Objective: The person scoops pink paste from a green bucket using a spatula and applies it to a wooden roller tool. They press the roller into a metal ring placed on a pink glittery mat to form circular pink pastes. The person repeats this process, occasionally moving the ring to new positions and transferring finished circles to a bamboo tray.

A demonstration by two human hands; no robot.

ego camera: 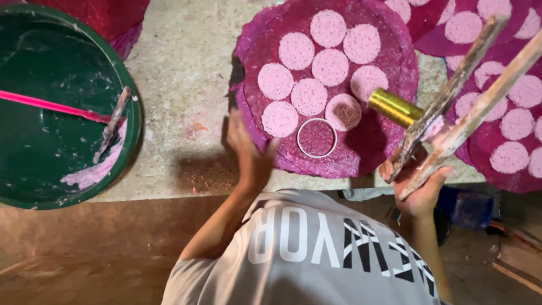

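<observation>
My left hand [248, 153] lies at the near left edge of a round magenta sheet [375, 138], fingers apart, holding nothing that I can see. Several pale pink discs [309, 96] lie on the sheet, and a metal ring [316, 137] sits on it just right of that hand. My right hand [420, 189] grips two long wooden sticks [474, 110] that slant up to the right. A shiny gold cylinder [394, 107] sticks out from them over the sheet's right side.
A large green basin [132, 113] on the left holds pink paste [93, 169], a smeared stick and a thin pink rod [51, 105]. More magenta sheets with pink discs [508, 158] lie to the right. The stone slab's front edge [169, 192] runs just ahead of my grey shirt.
</observation>
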